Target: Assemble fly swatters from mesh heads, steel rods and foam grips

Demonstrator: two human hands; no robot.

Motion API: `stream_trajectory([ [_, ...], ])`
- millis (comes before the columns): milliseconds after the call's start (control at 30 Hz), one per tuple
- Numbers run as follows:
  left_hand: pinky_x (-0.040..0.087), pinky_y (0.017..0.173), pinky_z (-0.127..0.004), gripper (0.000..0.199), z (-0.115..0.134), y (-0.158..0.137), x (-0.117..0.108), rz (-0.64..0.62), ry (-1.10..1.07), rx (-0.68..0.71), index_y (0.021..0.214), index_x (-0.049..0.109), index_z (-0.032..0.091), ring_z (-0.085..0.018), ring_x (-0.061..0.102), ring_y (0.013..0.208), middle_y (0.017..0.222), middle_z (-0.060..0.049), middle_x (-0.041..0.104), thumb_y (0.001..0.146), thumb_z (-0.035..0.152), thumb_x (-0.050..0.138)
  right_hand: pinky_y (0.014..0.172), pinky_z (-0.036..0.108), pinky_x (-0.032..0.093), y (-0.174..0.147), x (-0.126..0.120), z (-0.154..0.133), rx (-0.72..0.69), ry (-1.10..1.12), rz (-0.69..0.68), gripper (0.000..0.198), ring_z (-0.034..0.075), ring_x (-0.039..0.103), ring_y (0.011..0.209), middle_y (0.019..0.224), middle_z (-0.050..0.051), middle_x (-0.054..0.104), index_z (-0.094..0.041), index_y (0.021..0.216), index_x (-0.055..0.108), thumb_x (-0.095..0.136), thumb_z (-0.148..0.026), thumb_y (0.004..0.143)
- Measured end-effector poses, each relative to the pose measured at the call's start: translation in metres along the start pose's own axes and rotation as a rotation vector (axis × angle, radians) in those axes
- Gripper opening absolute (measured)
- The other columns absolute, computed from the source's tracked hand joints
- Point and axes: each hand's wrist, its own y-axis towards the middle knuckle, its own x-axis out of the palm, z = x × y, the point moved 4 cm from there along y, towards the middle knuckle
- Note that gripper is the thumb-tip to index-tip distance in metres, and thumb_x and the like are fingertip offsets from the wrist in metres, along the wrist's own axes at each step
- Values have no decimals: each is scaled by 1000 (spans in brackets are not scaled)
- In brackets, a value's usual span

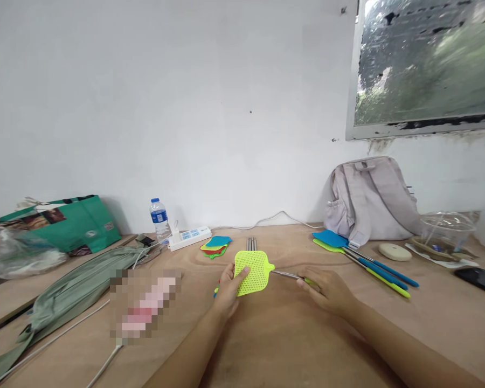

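A yellow-green fly swatter with a perforated square head is held between my two hands above the wooden table. My left hand grips the head, thumb across its front. My right hand is closed around the handle end of its thin metal rod. Just behind the head, several metal rods lie side by side on the table, their near ends hidden. Small coloured bits show beside my left hand, mostly covered by it. Farther back lies a small stack of loose swatter heads in blue, yellow, red and green.
Blue and yellow-green fly swatters lie at the right, before a grey backpack. Also right are a plastic bowl and a phone. A power strip, water bottle, green bag and grey-green cloth bag occupy the left.
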Motion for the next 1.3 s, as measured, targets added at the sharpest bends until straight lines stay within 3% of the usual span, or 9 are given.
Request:
stream_trajectory([
  [267,51,58,-25,44,5,0,-3,47,-13,-9,92,52,14,-18,65,68,86,-8,68,56,25,75,60,25,39,-1,2,0,47,38,-5,33,16,59,71,79,5,64,-21,88,57,30,-40,87],
  [700,52,59,-28,46,10,-1,-1,7,15,-19,96,51,15,-22,65,73,96,-11,66,57,25,74,59,26,38,0,2,-1,74,62,-56,34,17,57,68,77,4,64,-21,87,56,29,-41,87],
  [1000,51,71,-31,47,9,1,-5,18,-5,-9,96,51,15,-23,64,83,92,-9,67,56,22,75,58,25,35,0,2,-2,86,66,-72,34,16,57,70,77,3,63,-21,82,55,29,-41,88],
  [1300,51,69,-34,44,10,1,-8,34,57,-31,93,55,15,-26,63,83,94,-11,67,55,22,75,57,26,34,0,1,-3,41,-18,-194,36,16,55,67,76,3,63,-22,82,55,26,-41,88],
])
